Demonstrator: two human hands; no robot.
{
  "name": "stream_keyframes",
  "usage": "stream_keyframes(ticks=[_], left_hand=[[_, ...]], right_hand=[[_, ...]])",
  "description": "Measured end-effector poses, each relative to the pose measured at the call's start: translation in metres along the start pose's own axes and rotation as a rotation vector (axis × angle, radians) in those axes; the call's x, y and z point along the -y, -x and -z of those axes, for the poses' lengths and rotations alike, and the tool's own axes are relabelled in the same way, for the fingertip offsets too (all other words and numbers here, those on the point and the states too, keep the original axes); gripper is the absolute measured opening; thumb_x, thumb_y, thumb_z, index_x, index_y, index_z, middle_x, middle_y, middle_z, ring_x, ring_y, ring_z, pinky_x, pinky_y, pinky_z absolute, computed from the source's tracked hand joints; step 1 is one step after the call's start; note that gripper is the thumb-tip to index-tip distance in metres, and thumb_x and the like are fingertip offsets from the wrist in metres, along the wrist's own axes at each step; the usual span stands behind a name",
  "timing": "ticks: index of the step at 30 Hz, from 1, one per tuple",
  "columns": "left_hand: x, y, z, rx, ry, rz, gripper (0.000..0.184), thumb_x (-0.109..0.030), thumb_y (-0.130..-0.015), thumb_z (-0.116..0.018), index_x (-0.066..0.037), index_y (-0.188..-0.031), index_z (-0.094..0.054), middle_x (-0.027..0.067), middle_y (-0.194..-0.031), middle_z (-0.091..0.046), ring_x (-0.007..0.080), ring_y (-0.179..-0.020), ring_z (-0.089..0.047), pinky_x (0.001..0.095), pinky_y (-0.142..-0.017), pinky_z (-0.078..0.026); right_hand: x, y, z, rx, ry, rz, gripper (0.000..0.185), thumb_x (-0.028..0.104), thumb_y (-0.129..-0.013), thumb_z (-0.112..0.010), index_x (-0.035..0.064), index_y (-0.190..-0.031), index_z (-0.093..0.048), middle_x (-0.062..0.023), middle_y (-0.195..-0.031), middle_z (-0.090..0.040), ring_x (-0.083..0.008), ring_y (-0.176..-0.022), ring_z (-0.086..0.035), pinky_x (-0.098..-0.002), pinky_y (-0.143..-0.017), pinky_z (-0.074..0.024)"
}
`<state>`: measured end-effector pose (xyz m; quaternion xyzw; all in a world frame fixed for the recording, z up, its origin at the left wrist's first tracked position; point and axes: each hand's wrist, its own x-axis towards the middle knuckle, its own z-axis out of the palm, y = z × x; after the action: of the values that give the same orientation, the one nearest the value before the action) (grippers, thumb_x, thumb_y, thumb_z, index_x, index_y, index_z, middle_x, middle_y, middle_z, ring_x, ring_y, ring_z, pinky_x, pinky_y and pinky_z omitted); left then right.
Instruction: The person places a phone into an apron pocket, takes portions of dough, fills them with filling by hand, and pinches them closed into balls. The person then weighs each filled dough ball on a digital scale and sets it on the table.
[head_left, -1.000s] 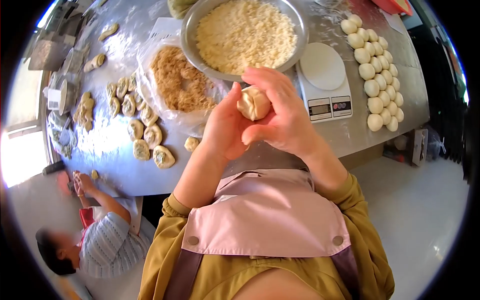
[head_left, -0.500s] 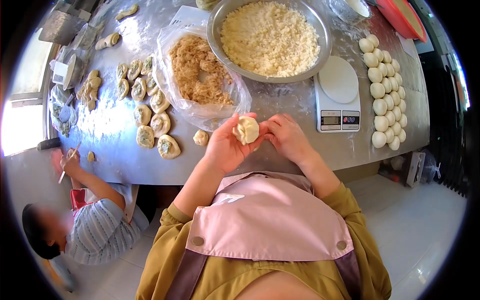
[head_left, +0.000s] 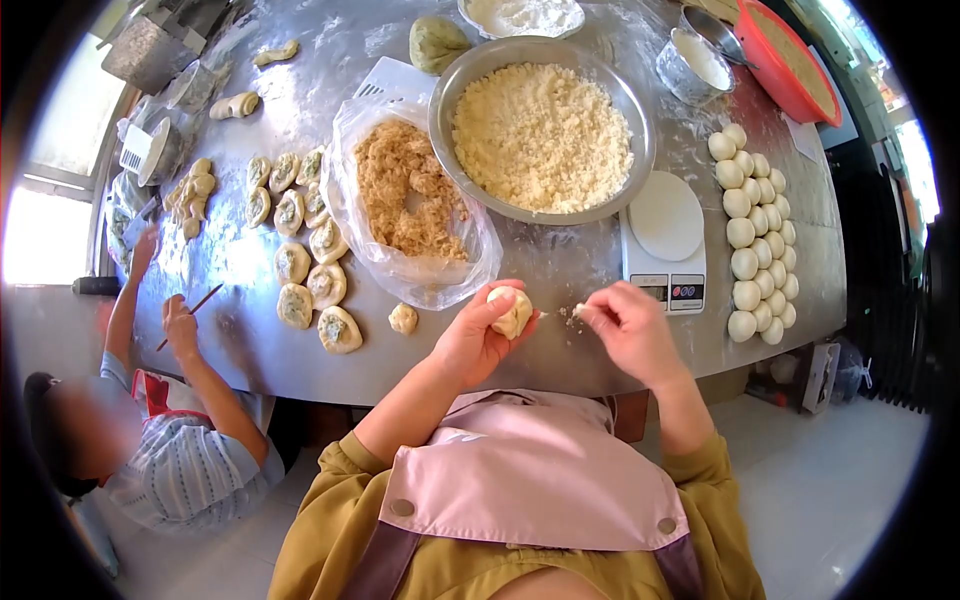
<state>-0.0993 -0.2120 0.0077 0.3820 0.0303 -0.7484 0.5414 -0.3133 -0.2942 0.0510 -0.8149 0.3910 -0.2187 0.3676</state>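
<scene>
My left hand [head_left: 468, 345] is wrapped around a pale ball of dough [head_left: 511, 313], thumb on top. A thin tip of dough sticks out of the ball toward the right. Apart from it, my right hand [head_left: 634, 336] pinches a tiny whitish bit of dough [head_left: 579, 309] between thumb and fingertips; the hand is slightly blurred. Small crumbs lie on the metal table [head_left: 560, 362] between the hands. Close to my left hand are a small lumpy dough piece [head_left: 403, 319] and a plastic bag [head_left: 478, 270] of brown shredded filling [head_left: 400, 185].
A steel bowl [head_left: 645, 150] of pale crumbs [head_left: 540, 135] stands ahead, beside a kitchen scale [head_left: 667, 225]. Rows of white dough balls [head_left: 757, 240] lie right. Filled dough rounds [head_left: 327, 285] lie left. A co-worker [head_left: 190, 450] at far left holds a thin stick [head_left: 190, 318].
My right hand has pulled away to the right from the dough ball, with a small bit in its fingers. My left thumb now covers the ball. The view has shifted, and the co-worker's hands have moved.
</scene>
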Motion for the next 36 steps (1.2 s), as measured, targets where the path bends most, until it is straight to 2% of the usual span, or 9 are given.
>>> stream_keyframes(ticks=[3, 8, 14, 18, 21, 27, 29, 33, 36], left_hand=[[0.000, -0.001, -0.011, 0.046, -0.141, -0.077, 0.031, -0.021, -0.095, -0.051, -0.006, -0.123, -0.048, 0.0118, -0.112, -0.057, 0.0262, -0.104, -0.059, 0.0377, -0.095, -0.049], [-0.009, 0.003, -0.033, 0.112, -0.088, -0.090, 0.036, -0.008, -0.094, -0.042, -0.006, -0.129, -0.043, 0.0103, -0.117, -0.055, 0.0222, -0.105, -0.058, 0.0346, -0.092, -0.048], [-0.019, 0.006, -0.044, 0.199, 0.006, -0.065, 0.042, -0.010, -0.093, -0.040, -0.005, -0.134, -0.035, 0.0107, -0.115, -0.053, 0.0192, -0.106, -0.054, 0.0336, -0.091, -0.046], [-0.013, 0.000, -0.037, 0.199, 0.010, -0.068, 0.039, -0.011, -0.096, -0.041, -0.005, -0.134, -0.039, 0.0112, -0.119, -0.054, 0.0219, -0.108, -0.057, 0.0358, -0.092, -0.048], [-0.011, -0.001, -0.039, 0.168, -0.043, -0.082, 0.038, -0.011, -0.096, -0.044, -0.004, -0.133, -0.040, 0.0110, -0.118, -0.055, 0.0216, -0.107, -0.057, 0.0354, -0.092, -0.049], [-0.024, 0.007, -0.041, 0.221, -0.184, -0.022, 0.037, -0.011, -0.095, -0.044, -0.005, -0.132, -0.043, 0.0094, -0.118, -0.055, 0.0206, -0.108, -0.056, 0.0346, -0.092, -0.048], [-0.028, 0.009, -0.045, 0.202, -0.367, 0.064, 0.041, -0.014, -0.094, -0.047, -0.006, -0.134, -0.041, 0.0087, -0.116, -0.054, 0.0201, -0.110, -0.053, 0.0354, -0.094, -0.045], [-0.024, 0.011, -0.048, 0.457, 0.052, 0.087, 0.058, -0.042, -0.095, -0.048, -0.007, -0.139, -0.035, 0.0056, -0.134, -0.045, 0.0206, -0.126, -0.043, 0.0368, -0.106, -0.034], [-0.022, 0.015, -0.061, 0.470, 0.008, -0.074, 0.061, -0.045, -0.094, -0.050, -0.007, -0.140, -0.034, 0.0044, -0.142, -0.039, 0.0202, -0.131, -0.039, 0.0361, -0.108, -0.032]], right_hand=[[0.022, -0.007, 0.015, -0.085, -0.273, -0.102, 0.008, 0.009, -0.089, -0.067, 0.0020, -0.090, -0.062, -0.0026, -0.079, -0.060, -0.0078, -0.069, -0.059, -0.0228, -0.061, -0.0469], [0.052, -0.014, -0.012, -0.119, -0.793, -0.172, 0.011, 0.010, -0.094, -0.060, 0.0007, -0.100, -0.063, -0.0016, -0.086, -0.065, -0.0064, -0.078, -0.060, -0.0225, -0.067, -0.0501], [0.057, -0.022, -0.040, -0.427, 0.073, 0.183, 0.012, 0.005, -0.083, -0.068, 0.0079, -0.094, -0.067, -0.0075, -0.084, -0.064, -0.0241, -0.073, -0.061, -0.0319, -0.064, -0.0493], [0.056, -0.021, -0.037, -0.331, 0.105, 0.068, 0.012, 0.008, -0.080, -0.071, 0.0081, -0.091, -0.068, -0.0061, -0.088, -0.062, -0.0253, -0.079, -0.061, -0.0338, -0.067, -0.0501], [0.052, -0.024, -0.019, -0.037, -0.239, -0.155, 0.023, 0.013, -0.082, -0.071, 0.0059, -0.103, -0.066, -0.0082, -0.099, -0.063, -0.0264, -0.089, -0.062, -0.0333, -0.074, -0.0505], [0.057, -0.035, -0.008, -0.143, 0.205, 0.328, 0.060, 0.031, -0.081, -0.073, 0.0022, -0.127, -0.050, -0.0168, -0.127, -0.054, -0.0335, -0.117, -0.051, -0.0423, -0.098, -0.0414], [0.060, -0.039, -0.026, -0.159, 0.264, 0.387, 0.049, 0.026, -0.080, -0.073, 0.0024, -0.119, -0.056, -0.0153, -0.120, -0.058, -0.0324, -0.114, -0.055, -0.0424, -0.096, -0.0449], [0.043, -0.047, -0.049, -0.391, -0.049, 0.368, 0.012, 0.011, -0.087, -0.064, 0.0019, -0.095, -0.063, -0.0097, -0.090, -0.068, -0.0290, -0.085, -0.068, -0.0390, -0.078, -0.0558], [0.050, -0.053, -0.047, -0.543, -0.209, 0.202, 0.015, 0.010, -0.097, -0.051, 0.0002, -0.094, -0.063, -0.0112, -0.089, -0.070, -0.0282, -0.080, -0.069, -0.0342, -0.083, -0.0546]])
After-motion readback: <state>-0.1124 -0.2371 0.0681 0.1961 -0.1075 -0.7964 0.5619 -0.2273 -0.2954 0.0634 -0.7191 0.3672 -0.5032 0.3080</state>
